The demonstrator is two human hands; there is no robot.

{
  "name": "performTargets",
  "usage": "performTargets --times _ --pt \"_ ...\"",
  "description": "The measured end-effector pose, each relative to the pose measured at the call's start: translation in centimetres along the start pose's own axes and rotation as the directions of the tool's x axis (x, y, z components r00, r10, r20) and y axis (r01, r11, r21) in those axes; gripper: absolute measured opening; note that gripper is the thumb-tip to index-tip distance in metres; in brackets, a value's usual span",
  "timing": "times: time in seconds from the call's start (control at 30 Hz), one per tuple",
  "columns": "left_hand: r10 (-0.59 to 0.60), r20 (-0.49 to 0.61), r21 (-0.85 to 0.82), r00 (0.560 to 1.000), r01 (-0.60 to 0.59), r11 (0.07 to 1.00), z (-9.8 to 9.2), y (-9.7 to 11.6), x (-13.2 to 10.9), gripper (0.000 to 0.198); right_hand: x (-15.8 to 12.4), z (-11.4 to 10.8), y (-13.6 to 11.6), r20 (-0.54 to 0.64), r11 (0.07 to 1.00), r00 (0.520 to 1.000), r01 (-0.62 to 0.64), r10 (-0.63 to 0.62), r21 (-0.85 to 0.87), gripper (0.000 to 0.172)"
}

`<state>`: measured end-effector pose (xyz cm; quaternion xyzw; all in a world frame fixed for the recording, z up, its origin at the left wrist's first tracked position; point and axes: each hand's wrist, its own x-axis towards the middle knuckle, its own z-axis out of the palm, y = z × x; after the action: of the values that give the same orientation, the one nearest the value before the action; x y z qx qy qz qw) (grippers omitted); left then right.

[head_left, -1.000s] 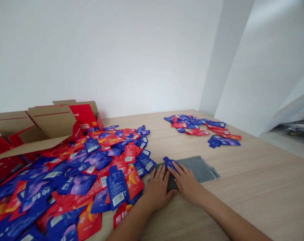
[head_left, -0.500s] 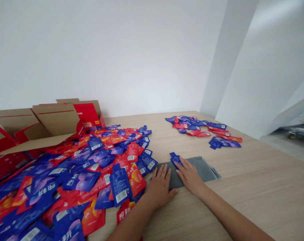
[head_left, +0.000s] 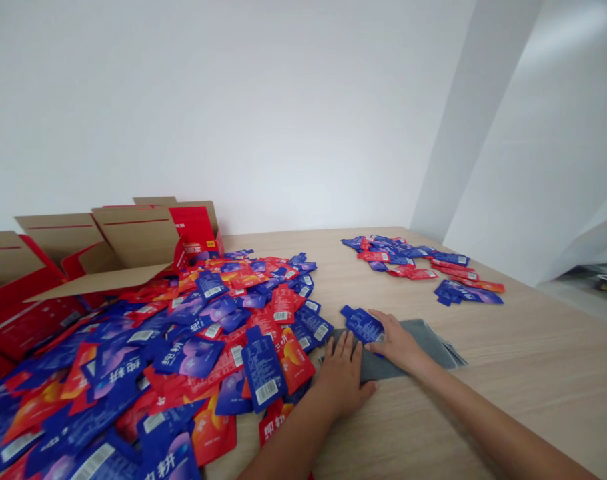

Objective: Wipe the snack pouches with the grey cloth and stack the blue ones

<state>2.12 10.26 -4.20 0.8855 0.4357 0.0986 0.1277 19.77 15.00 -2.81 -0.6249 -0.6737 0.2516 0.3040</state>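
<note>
My left hand (head_left: pixel 344 375) lies flat on the left end of a stack of thin grey sheets (head_left: pixel 428 343), fingers stretched forward. I cannot tell whether the sheets are cloth or plastic bags. On top of that stack, my right hand (head_left: pixel 399 341) grips the right end of a blue spouted pouch (head_left: pixel 362 325) between thumb and fingers. The pouch's narrow spout points to the upper left, and its printed back faces up. Just left of my left hand, another blue pouch (head_left: pixel 263 368) tops the edge of a big pile of red and blue pouches (head_left: pixel 188 353).
Open red cardboard boxes (head_left: pixel 133 243) with brown insides stand at the left behind the pile. A smaller group of red and blue pouches (head_left: pixel 393 255) lies at the back right of the wooden table (head_left: pixel 513 360). A white wall (head_left: pixel 293 120) rises behind.
My right hand has gone from lying flat over the blue pouch to gripping its right end, and more of the pouch shows. My left hand stays on the sheets. The view has shifted slightly left.
</note>
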Motion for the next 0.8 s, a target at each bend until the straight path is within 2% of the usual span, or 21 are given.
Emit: performTargets --times 0.07,0.13,0.2,0.27,0.33,0.4,0.47,0.5,0.53,0.6,0.63,0.7,0.8 --pt "0.003 -0.002 -0.017 1.0 -0.003 1.0 -0.1 0.0 0.0 0.076 1.2 0.2 -1.3 0.051 0.956 0.99 -0.139 0.13 0.259 0.059" --pt "-0.002 -0.005 -0.028 1.0 0.002 1.0 -0.1 -0.1 0.0 0.077 2.8 0.7 -2.7 0.118 0.79 0.964 -0.263 0.238 0.554 0.043" --pt "-0.009 0.0 -0.035 1.0 0.009 0.999 0.0 -0.1 0.1 0.077 4.8 1.7 -4.6 0.151 0.618 0.955 -0.282 0.256 0.734 0.027" --pt "-0.015 0.013 -0.042 1.0 0.015 0.999 -0.1 -0.1 0.1 0.078 7.0 3.2 -7.0 0.165 0.56 0.962 -0.261 0.216 0.786 0.018" --pt "-0.022 0.026 -0.05 0.999 0.023 0.998 -0.1 0.0 0.1 0.077 9.0 5.0 -10.1 0.198 0.529 0.97 -0.244 0.143 0.813 0.016" --pt "-0.031 0.021 -0.053 0.999 0.032 0.998 -0.1 0.1 0.1 0.077 10.6 6.8 -13.6 0.236 0.503 0.971 -0.221 0.036 0.836 0.02" --pt "-0.039 0.005 -0.044 0.999 0.039 0.998 0.0 0.1 0.1 0.077 11.8 8.2 -16.5 0.252 0.477 0.964 -0.185 -0.081 0.859 0.032" --pt "-0.041 -0.001 -0.036 0.999 0.041 0.999 0.0 0.1 0.2 0.076 12.2 8.7 -17.4 0.243 0.497 0.957 -0.136 -0.157 0.857 0.038" --pt "-0.04 -0.004 -0.029 0.999 0.04 0.999 0.1 0.1 0.2 0.076 12.5 9.0 -17.9 0.229 0.573 0.948 -0.063 -0.222 0.817 0.042" --pt "-0.035 0.0 -0.021 0.999 0.035 0.999 0.2 0.0 0.2 0.076 13.0 8.9 -17.2 0.211 0.739 0.94 0.061 -0.269 0.671 0.043" --pt "-0.032 0.007 -0.018 0.999 0.032 0.999 0.2 0.0 0.2 0.076 13.1 8.6 -16.1 0.2 0.811 0.947 0.092 -0.25 0.578 0.041" --pt "-0.031 0.019 -0.009 0.999 0.031 0.999 0.1 0.0 0.3 0.075 13.4 7.1 -12.4 0.154 0.895 0.976 0.071 -0.153 0.44 0.037" --pt "-0.058 0.058 0.02 0.997 0.057 0.998 0.0 0.1 0.4 0.075 13.3 2.8 -5.1 -0.023 0.973 1.0 0.003 0.002 0.232 0.044"
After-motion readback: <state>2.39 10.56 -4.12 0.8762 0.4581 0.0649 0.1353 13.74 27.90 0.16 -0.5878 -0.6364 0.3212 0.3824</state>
